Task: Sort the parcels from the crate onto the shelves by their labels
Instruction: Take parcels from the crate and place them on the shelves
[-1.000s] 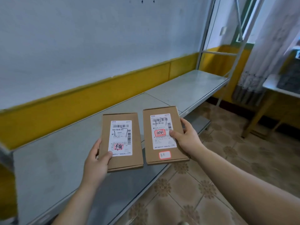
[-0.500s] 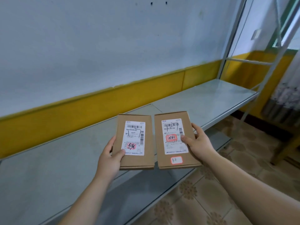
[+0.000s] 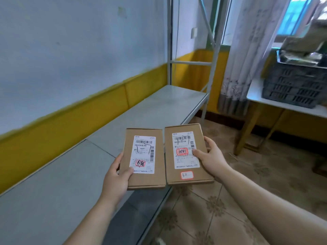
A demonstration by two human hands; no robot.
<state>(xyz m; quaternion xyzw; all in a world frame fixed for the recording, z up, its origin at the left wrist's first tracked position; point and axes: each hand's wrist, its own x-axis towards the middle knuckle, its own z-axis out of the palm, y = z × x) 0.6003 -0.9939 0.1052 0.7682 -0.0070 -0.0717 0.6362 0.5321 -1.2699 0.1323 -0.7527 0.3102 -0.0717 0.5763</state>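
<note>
The left hand (image 3: 115, 179) grips one flat brown cardboard parcel (image 3: 144, 159); the right hand (image 3: 211, 157) grips another (image 3: 187, 154), side by side above the grey metal shelf (image 3: 62, 183)'s near edge.

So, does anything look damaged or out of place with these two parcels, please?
Nothing stands out. The flat brown cardboard parcel in the left hand and the matching parcel in the right hand look intact, labels up. Only the right one carries an extra small red-bordered sticker.
</note>
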